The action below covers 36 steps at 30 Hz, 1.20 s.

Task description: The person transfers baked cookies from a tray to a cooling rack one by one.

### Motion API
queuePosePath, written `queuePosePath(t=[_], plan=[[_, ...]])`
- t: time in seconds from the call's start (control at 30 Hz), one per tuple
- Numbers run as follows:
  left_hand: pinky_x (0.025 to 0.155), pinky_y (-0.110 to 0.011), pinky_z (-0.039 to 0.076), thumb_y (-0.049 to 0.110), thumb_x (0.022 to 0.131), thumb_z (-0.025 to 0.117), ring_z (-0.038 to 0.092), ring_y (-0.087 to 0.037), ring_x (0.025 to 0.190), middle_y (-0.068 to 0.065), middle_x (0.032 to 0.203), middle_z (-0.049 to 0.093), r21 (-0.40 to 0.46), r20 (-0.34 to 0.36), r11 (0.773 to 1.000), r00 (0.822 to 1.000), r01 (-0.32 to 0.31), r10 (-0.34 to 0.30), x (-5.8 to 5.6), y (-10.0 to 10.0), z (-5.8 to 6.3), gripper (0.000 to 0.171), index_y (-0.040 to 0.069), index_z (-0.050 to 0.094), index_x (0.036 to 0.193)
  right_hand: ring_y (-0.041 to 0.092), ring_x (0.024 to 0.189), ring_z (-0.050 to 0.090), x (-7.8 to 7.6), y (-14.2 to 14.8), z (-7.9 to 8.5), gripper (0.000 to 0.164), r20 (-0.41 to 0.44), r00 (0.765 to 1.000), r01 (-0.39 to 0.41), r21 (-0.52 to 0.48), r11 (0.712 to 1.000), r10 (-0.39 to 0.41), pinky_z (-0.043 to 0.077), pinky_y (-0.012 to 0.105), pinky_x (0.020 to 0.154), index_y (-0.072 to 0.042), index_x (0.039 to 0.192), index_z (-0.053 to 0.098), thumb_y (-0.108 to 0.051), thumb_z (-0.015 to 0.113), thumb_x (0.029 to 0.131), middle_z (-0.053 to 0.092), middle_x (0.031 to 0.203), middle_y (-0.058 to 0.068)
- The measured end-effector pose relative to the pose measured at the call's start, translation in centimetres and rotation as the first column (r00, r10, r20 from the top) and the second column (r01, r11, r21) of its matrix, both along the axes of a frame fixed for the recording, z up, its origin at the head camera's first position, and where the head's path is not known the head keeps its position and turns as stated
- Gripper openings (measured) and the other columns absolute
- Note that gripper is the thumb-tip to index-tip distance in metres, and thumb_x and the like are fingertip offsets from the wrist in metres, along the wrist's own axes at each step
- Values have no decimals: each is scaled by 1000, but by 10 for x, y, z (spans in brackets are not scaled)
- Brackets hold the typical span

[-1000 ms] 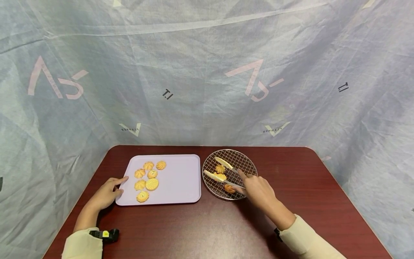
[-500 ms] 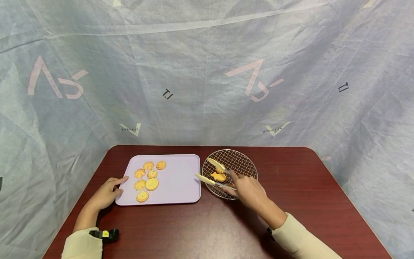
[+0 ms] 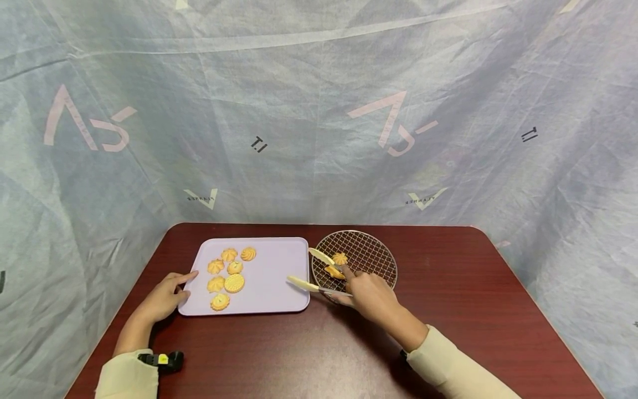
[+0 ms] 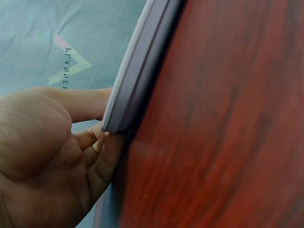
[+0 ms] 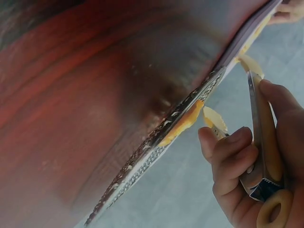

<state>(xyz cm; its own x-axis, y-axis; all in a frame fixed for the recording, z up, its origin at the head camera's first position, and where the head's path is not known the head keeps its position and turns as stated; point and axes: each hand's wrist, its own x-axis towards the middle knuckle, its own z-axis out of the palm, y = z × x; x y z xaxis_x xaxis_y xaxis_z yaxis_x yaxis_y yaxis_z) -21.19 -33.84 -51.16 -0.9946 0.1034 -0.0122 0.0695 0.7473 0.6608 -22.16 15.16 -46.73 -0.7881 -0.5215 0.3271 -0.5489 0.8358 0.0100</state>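
Observation:
My left hand [image 3: 163, 297] holds the left edge of a pale lilac tray [image 3: 279, 260], its thumb and fingers at the rim [image 4: 128, 90]. Several golden cookies [image 3: 234, 283] lie on the tray's left half. In my right hand [image 3: 371, 296] is a pair of tongs [image 5: 263, 128] with cream tips, their arms spread and nothing between them. One tip is over the tray's right part, the other near its right rim. Behind the tongs, a flower-shaped cookie [image 3: 340, 258] and a fish-shaped cookie [image 3: 333, 272] rest on a round wire rack [image 3: 369, 252]. My hand covers the rack's front.
The rack stands close beside the tray's right edge on a dark red wooden table [image 3: 463, 299]. A grey-blue cloth [image 3: 299, 183] with printed letters hangs behind the table and on both sides.
My right hand has moved left with the tongs, whose tips have passed from over the rack's cookies to the tray's right side. The left hand and tray have stayed put.

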Motion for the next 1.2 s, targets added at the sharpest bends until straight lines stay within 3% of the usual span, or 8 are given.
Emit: queuePosePath(t=[0.23, 0.4, 0.77, 0.97, 1.2], plan=[[63, -26, 39, -2, 91, 59, 45, -19, 78, -25, 114, 47, -8, -15, 1000, 1000, 9, -9, 1, 0, 2, 51, -6, 47, 140, 23, 50, 58, 1, -10, -3, 77, -15, 1000, -9, 21, 1000, 10, 44, 34, 42, -4, 131, 56, -63, 65, 82, 67, 75, 12], [65, -27, 39, -2, 90, 59, 45, -21, 80, -25, 113, 48, -25, -23, 1000, 1000, 14, -14, 0, 1, 3, 51, -7, 48, 139, 24, 50, 58, 3, -19, -4, 79, 21, 1000, -16, 20, 1000, 16, 45, 34, 43, -2, 128, 59, -64, 66, 80, 63, 68, 11], [64, -27, 38, -2, 90, 59, 45, -20, 79, -24, 113, 48, -33, -17, 999, 1000, 10, -10, 0, 0, 1, 52, -6, 47, 140, 20, 52, 58, 4, -40, -5, 78, 43, 999, -35, 39, 999, 34, 47, 35, 45, -4, 127, 60, -66, 64, 80, 65, 74, 9], [64, -27, 38, -2, 90, 59, 44, -20, 79, -23, 111, 48, -33, -22, 999, 1000, 11, -12, 0, 0, 2, 51, -6, 47, 140, 21, 51, 58, 5, -51, -6, 76, 33, 999, -19, 56, 998, 17, 43, 34, 40, -6, 126, 61, -67, 62, 81, 64, 70, 6], [64, -27, 38, -3, 90, 59, 44, -20, 79, -23, 111, 48, -32, -21, 999, 1000, 7, -8, 1, 1, 2, 52, -6, 47, 140, 22, 58, 62, 6, -64, -8, 78, 48, 999, -28, 86, 996, 24, 46, 34, 44, -4, 130, 59, -67, 58, 84, 69, 84, 9]])
